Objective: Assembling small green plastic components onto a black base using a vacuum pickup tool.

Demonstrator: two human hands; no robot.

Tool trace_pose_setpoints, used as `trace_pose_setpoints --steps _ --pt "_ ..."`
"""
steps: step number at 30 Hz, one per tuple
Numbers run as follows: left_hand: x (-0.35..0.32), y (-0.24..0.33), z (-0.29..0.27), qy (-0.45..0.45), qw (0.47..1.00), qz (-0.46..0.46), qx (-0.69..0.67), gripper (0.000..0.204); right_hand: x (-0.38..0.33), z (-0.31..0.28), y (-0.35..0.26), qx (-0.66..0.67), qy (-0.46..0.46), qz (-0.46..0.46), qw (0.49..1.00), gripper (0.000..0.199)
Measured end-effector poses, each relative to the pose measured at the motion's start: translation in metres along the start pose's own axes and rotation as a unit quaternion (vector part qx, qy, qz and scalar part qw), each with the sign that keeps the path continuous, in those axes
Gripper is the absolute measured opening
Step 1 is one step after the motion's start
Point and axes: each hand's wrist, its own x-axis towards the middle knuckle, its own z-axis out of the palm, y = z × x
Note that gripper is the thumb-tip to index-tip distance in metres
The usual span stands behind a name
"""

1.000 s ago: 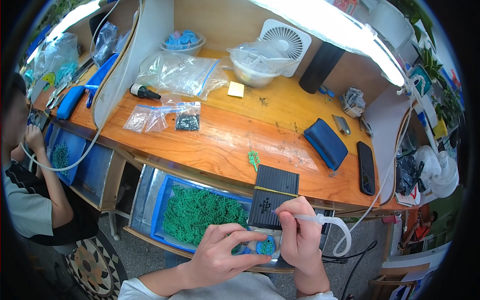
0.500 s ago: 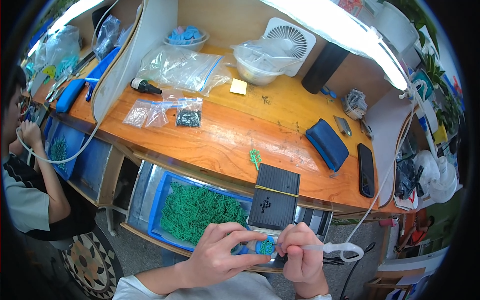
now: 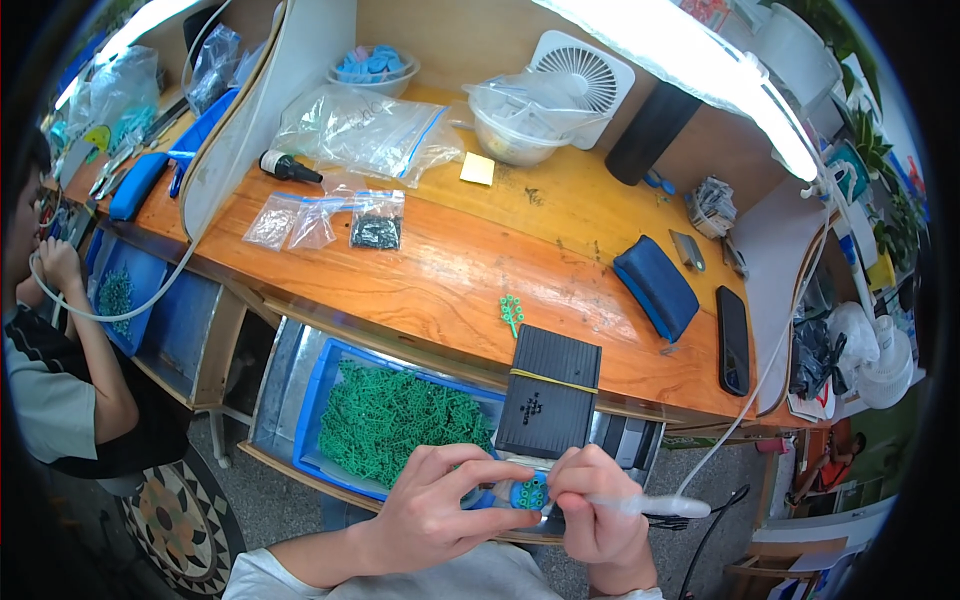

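Note:
My left hand [image 3: 437,505] pinches a round blue piece [image 3: 518,494] between thumb and fingers. On its face is a small green branched part [image 3: 533,491] with little rings. My right hand [image 3: 598,505] is closed round a pale, pen-like tool [image 3: 670,505], whose blurred back end sticks out to the right; its tip is hidden by my fingers, close to the green part. Just beyond my hands lies a black ribbed block [image 3: 553,375] with a yellow rubber band round it and tiny black bits [image 3: 530,408] on top. Another green branched part [image 3: 511,312] lies on the table behind it.
A blue tray [image 3: 310,425] heaped with green parts [image 3: 395,420] sits in the open drawer. On the table [image 3: 440,285] are small zip bags [image 3: 375,232], a blue pouch [image 3: 655,290] and a phone [image 3: 732,340]. A white cable [image 3: 745,405] hangs at right. A co-worker [image 3: 70,370] sits at left.
The pale tool has turned in my right hand, and its ringed back end now shows as a blurred straight shape. My right fingers have shifted slightly; my left hand holds still.

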Motion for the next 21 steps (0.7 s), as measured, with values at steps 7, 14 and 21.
trace_pose_setpoints --steps 7,14,21 --pt "-0.001 -0.001 0.0 -0.004 1.0 0.006 0.007 0.019 0.023 -0.001 0.013 -0.062 0.105 0.01 0.992 0.003" --pt "-0.002 0.0 0.0 -0.004 1.0 0.0 0.009 0.017 0.036 0.001 0.012 -0.097 0.088 -0.008 0.991 0.004" --pt "-0.001 -0.001 0.0 0.0 1.0 0.006 0.008 0.017 0.006 -0.005 0.011 0.052 0.054 -0.019 0.997 0.003"
